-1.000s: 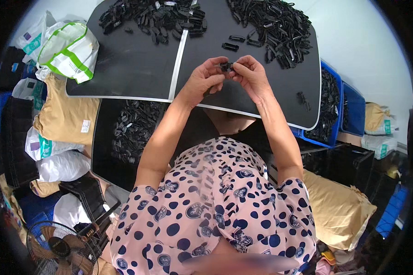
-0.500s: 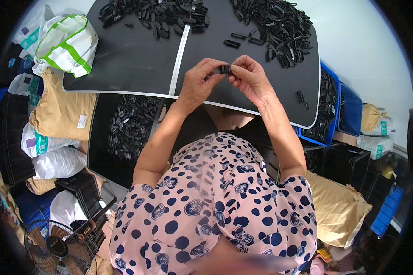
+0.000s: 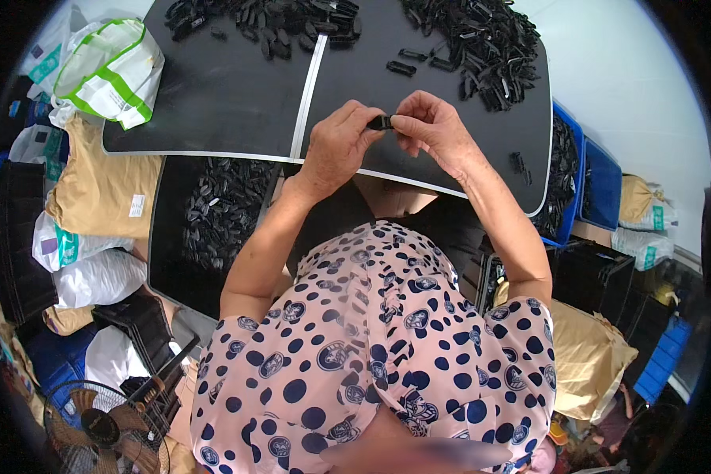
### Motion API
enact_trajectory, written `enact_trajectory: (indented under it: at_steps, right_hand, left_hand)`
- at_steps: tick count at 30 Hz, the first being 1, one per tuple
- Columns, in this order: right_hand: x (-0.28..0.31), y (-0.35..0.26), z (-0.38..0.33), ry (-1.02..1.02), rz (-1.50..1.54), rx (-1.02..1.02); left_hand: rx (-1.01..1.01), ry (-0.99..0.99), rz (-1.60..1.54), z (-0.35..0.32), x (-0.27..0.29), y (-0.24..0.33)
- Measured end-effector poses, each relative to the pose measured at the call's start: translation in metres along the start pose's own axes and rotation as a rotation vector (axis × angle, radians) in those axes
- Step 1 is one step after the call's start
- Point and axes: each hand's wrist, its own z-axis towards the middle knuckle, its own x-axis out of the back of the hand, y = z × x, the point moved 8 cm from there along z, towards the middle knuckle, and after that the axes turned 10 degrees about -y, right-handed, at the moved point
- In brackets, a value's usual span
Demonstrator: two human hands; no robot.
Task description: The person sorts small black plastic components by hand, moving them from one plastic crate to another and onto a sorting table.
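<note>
Between my two hands, over the near edge of the black table (image 3: 213,126), is a small black plastic piece (image 3: 380,123), its details partly covered by fingertips. My left hand (image 3: 336,148) pinches its left end with thumb and fingers. From the right, my right hand (image 3: 434,133) grips the other end between thumb and forefinger. Beyond the hands lie a few loose black oblong pieces (image 3: 401,69). A big heap of similar black pieces (image 3: 490,51) covers the far right, and another heap (image 3: 272,28) lies at the far left. More loose pieces (image 3: 520,167) rest near the right edge.
A white and green bag (image 3: 114,75) stands on the table's left corner. Below it, a black tray (image 3: 166,237) holds many dark pieces. Blue bins (image 3: 602,186) stand at the right. Brown sacks (image 3: 103,186) and a fan (image 3: 100,426) are at the left.
Both hands stay pinched on the small black piece, which has shifted slightly left and turned a little. My right elbow has swung outward to the right.
</note>
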Motion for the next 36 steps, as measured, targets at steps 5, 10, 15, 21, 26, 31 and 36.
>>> enact_trajectory:
  at_steps: [5, 10, 15, 21, 26, 31, 36]
  right_hand:
    - [-0.004, 0.013, -0.001, -0.076, -0.056, -0.159]
    - [-0.007, 0.048, -0.003, -0.178, 0.184, -0.265]
    - [-0.047, 0.045, -0.001, -0.512, 0.530, -0.142]
    - [-0.082, 0.061, 0.006, -0.559, 0.515, -0.086]
    - [-0.121, 0.070, 0.018, -0.497, 0.318, -0.210]
    - [-0.033, 0.035, 0.052, -0.150, -0.576, 0.232]
    - [0.081, -0.008, 0.065, 0.460, -1.400, 0.387]
  left_hand:
    - [-0.100, -0.043, 0.125, -0.002, 0.003, 0.010]
    - [0.070, -0.189, -0.026, -0.008, -0.011, -0.002]
    - [0.166, 0.009, -0.496, -0.014, -0.003, -0.017]
    - [0.534, 0.028, -0.805, -0.044, 0.000, -0.034]
    - [0.540, 0.270, -0.882, -0.093, 0.016, -0.050]
    - [0.546, 0.303, 0.071, -0.165, 0.111, -0.069]
    - [0.551, 0.022, 0.892, -0.142, 0.127, -0.055]
